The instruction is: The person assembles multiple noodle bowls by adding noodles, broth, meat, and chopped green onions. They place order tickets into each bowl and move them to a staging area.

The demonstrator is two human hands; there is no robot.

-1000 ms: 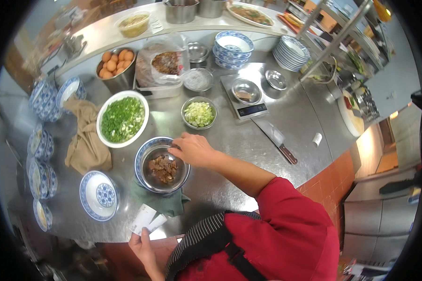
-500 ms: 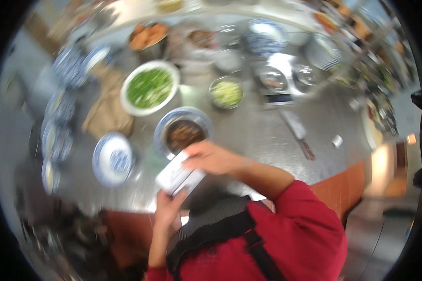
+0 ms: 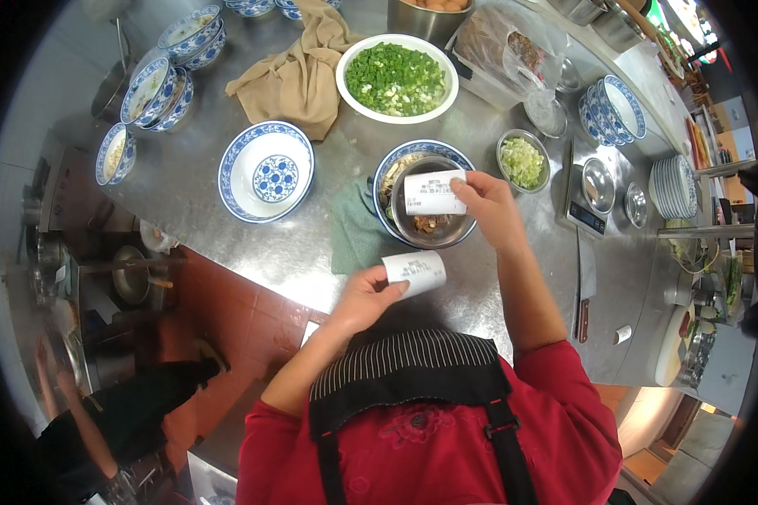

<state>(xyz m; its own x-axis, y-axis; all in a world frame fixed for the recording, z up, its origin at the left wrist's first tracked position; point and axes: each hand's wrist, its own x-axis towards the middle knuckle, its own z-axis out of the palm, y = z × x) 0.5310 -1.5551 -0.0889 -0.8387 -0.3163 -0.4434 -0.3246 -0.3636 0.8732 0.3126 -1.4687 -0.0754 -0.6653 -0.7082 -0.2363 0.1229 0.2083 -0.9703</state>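
Note:
Between the thumb and fingers of my left hand point(image 3: 365, 300), a curled white printed receipt point(image 3: 419, 275) is held over the front of the steel table. My right hand point(image 3: 485, 202) pinches another white receipt point(image 3: 427, 194) above a metal bowl point(image 3: 447, 235). That metal bowl holds a brown food and sits inside a blue-and-white bowl point(image 3: 461, 155), where more food shows at the left edge. The right receipt hides part of both bowls' contents. Beside them, partly under the blue-and-white bowl, lies a green cloth point(image 3: 354, 227).
An empty patterned bowl point(image 3: 242, 178) stands to the left. Behind are a basin of chopped green onion point(image 3: 396, 80), a brown cloth point(image 3: 299, 80) and a small bowl of chopped vegetable point(image 3: 522, 162). To the right lie a scale point(image 3: 586, 220) and a cleaver point(image 3: 584, 290). Another person point(image 3: 126, 412) is at lower left.
My hands were together on white paper; now they are apart, each with a receipt. The right hand is higher, over the metal bowl. The whole view has shifted.

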